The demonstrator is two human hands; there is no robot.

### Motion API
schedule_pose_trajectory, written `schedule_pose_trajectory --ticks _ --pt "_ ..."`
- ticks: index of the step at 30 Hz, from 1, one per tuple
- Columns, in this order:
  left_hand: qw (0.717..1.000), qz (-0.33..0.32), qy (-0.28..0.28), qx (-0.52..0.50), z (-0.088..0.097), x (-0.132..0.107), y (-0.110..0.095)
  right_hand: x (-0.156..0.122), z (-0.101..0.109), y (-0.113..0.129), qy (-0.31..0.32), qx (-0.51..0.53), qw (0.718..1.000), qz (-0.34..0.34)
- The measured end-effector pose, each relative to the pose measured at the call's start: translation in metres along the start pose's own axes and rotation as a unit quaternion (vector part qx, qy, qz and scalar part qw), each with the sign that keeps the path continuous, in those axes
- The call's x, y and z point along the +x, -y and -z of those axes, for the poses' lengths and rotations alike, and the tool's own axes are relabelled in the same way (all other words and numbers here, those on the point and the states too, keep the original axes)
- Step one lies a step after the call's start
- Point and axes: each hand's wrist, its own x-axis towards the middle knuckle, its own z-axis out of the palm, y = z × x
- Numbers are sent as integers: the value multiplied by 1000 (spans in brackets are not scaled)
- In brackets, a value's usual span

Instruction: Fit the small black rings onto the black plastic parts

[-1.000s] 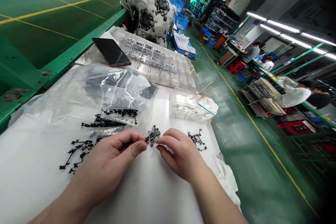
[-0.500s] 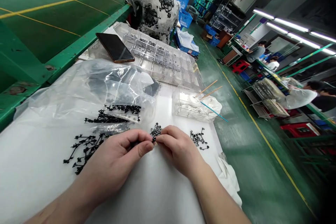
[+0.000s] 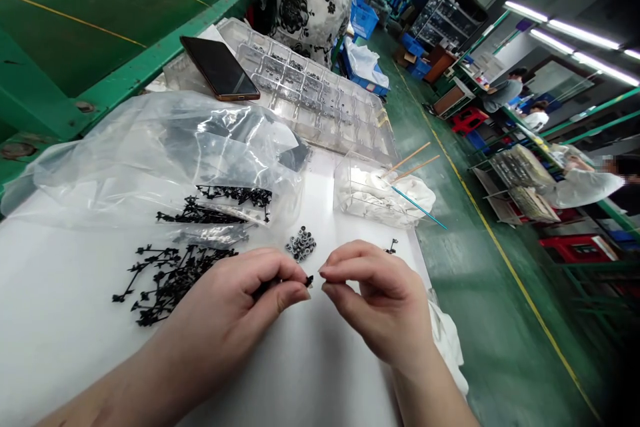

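Note:
My left hand (image 3: 240, 303) is closed in a pinch on a small black plastic part (image 3: 309, 280), whose end pokes out past the thumb and index finger. The rest of that part is hidden by the fingers. Just to the right, my right hand (image 3: 383, 300) holds its thumb and index fingertips close together; anything between them is too small to make out. Behind the fingertips lies a little heap of small grey-and-black rings (image 3: 301, 244). Left of my left hand is a loose pile of black plastic parts (image 3: 173, 280). Another black part (image 3: 393, 247) shows behind my right hand.
A clear plastic bag (image 3: 150, 147) with black parts covers the left of the white table. Beyond are a phone (image 3: 220, 70), a compartment tray (image 3: 320, 93) and a clear box (image 3: 360, 197) with white cloth and sticks. A green frame (image 3: 125, 73) runs along the left.
My right hand has moved right, away from my left hand, opening a gap between their fingertips. The ring heap now shows fully. My right hand covers most of the black parts on the right.

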Motion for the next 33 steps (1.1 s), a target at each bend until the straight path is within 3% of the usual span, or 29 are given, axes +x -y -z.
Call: schedule_pose_trajectory --ticks 7,33 --pt "1000 0 13 24 0 0 1 4 -3 -1 6 -38 998 43" --pt "999 -21 25 0 -1 -1 4 2 -7 -16 38 55 998 -8"
